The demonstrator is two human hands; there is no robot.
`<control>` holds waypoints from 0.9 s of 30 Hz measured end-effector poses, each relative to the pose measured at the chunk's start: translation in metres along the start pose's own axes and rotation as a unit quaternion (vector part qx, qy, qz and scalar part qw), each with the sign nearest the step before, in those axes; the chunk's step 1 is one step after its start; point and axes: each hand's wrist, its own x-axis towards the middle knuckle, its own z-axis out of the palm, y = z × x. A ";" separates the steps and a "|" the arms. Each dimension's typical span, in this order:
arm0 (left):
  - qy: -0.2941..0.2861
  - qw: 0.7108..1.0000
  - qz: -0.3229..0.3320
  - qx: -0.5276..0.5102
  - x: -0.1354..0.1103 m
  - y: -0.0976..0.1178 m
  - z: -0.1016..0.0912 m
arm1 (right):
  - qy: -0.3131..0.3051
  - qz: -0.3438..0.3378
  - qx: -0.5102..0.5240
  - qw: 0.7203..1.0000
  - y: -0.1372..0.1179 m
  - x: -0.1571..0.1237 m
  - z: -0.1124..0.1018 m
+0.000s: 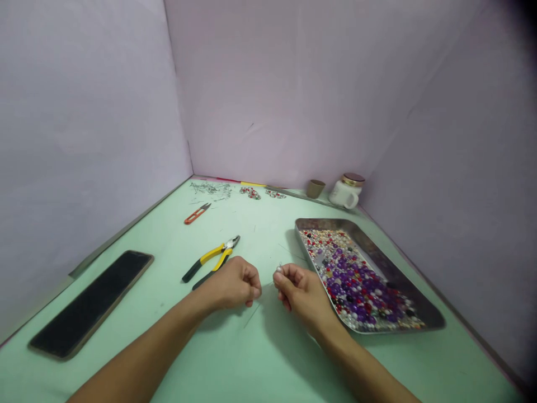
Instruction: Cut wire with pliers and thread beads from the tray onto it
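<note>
Between the thumb and fingertips of my right hand [302,294] is a small white bead [279,270], with a bit of thin wire showing by it. My left hand [240,284] is closed in a pinch just to the left, a small gap from the right; what it pinches is too fine to make out. Below the two hands a thin straight wire [252,315] shows against the green tabletop. Yellow-and-black pliers [213,260] lie with jaws parted just behind my left hand. A metal tray [364,238] of mixed purple, red, white and black beads sits beside my right hand.
A dark phone [92,305] lies at the left. Orange thread snips [197,214] rest farther back, near a heap of wire pieces [212,190] and beaded clusters [250,193]. A brown cup [315,188] and white lidded mug [345,191] stand at the back right. Pale walls enclose the table.
</note>
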 end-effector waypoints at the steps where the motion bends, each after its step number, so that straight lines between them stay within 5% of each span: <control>1: -0.008 1.000 -0.003 0.025 -0.001 -0.001 -0.006 | 0.005 -0.002 0.000 1.000 0.000 0.001 -0.001; 4: 0.041 0.994 -0.015 0.103 -0.005 0.000 -0.024 | 0.016 -0.003 -0.002 1.000 0.001 0.004 -0.006; 7: 0.110 0.993 -0.020 0.035 -0.008 0.007 -0.025 | -0.011 0.024 -0.013 1.000 0.002 0.006 -0.007; 11: 0.027 0.989 -0.063 -0.132 -0.007 0.016 0.001 | -0.045 0.038 -0.015 0.998 0.000 0.002 -0.001; 14: 0.052 0.983 -0.064 -0.163 -0.004 0.017 0.017 | -0.045 0.030 -0.009 0.998 -0.004 -0.001 0.001; 20: 0.053 0.966 -0.057 -0.246 0.000 0.015 0.014 | -0.076 -0.025 0.032 0.996 -0.005 -0.002 -0.001; 27: 0.051 0.972 -0.037 -0.225 0.000 0.012 0.016 | -0.025 -0.007 0.019 0.999 -0.003 -0.001 0.000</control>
